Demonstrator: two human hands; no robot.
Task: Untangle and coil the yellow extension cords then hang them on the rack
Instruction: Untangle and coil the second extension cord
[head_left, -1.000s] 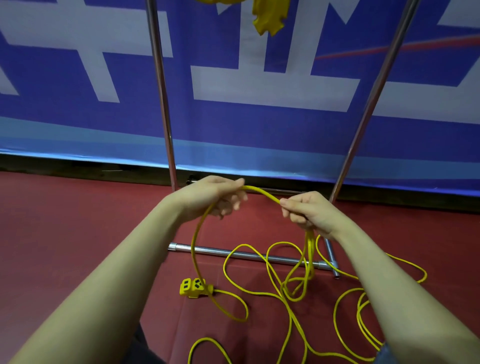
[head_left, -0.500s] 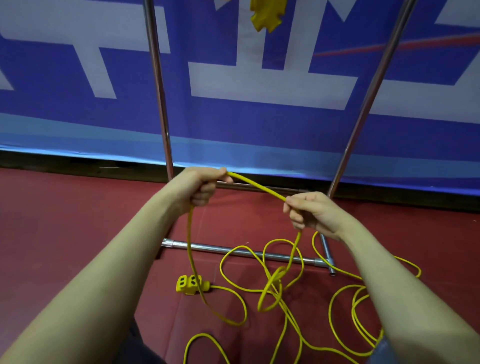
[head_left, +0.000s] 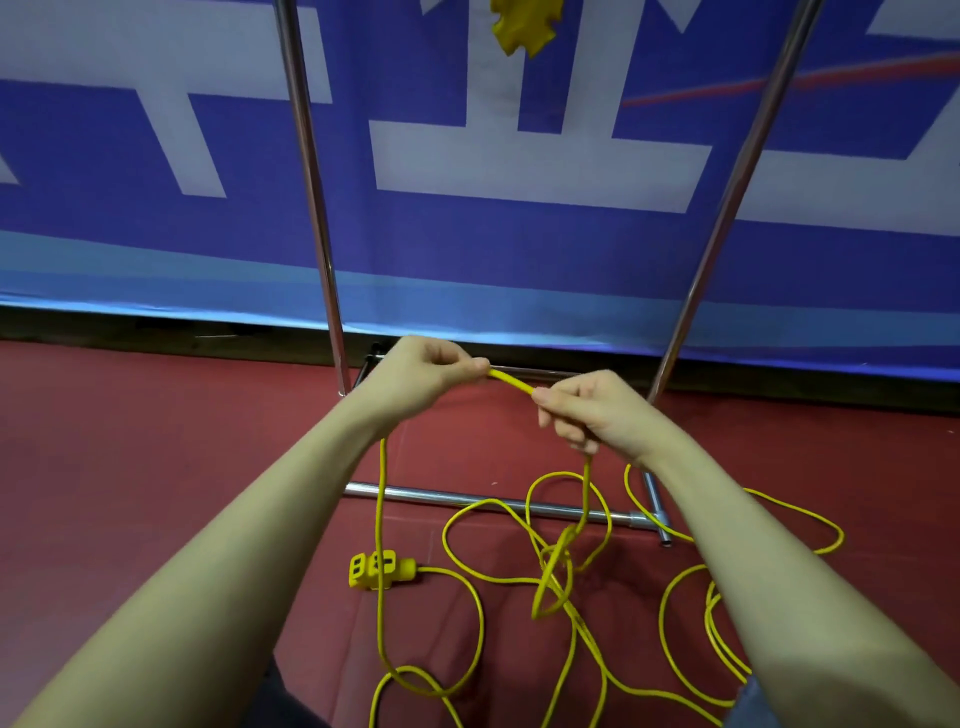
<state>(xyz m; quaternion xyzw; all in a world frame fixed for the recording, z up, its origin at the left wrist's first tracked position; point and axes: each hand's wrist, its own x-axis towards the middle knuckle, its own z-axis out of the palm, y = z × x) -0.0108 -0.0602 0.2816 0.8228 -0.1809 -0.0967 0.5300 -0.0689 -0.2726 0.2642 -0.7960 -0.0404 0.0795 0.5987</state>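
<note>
A yellow extension cord (head_left: 511, 383) runs taut in a short stretch between my two hands. My left hand (head_left: 428, 371) pinches one side of it and my right hand (head_left: 587, 410) grips the other. From each hand a strand drops to the floor, where the rest lies in tangled loops (head_left: 558, 571). The cord's yellow socket block (head_left: 379, 569) rests on the red floor below my left hand. A metal rack stands just behind my hands, with two uprights (head_left: 311, 208) and a floor bar (head_left: 467, 501). Another yellow cord end (head_left: 524, 23) hangs from the rack at the top.
A blue and white banner (head_left: 519, 249) covers the wall behind the rack. The red floor (head_left: 130, 441) stretches to the left. More cord loops (head_left: 722, 623) lie by my right forearm. Dark clothing shows at the bottom edge.
My hands have drawn closer together, shortening the cord stretch between them. The loop under my right hand has dropped lower toward the floor. My left hand has risen slightly.
</note>
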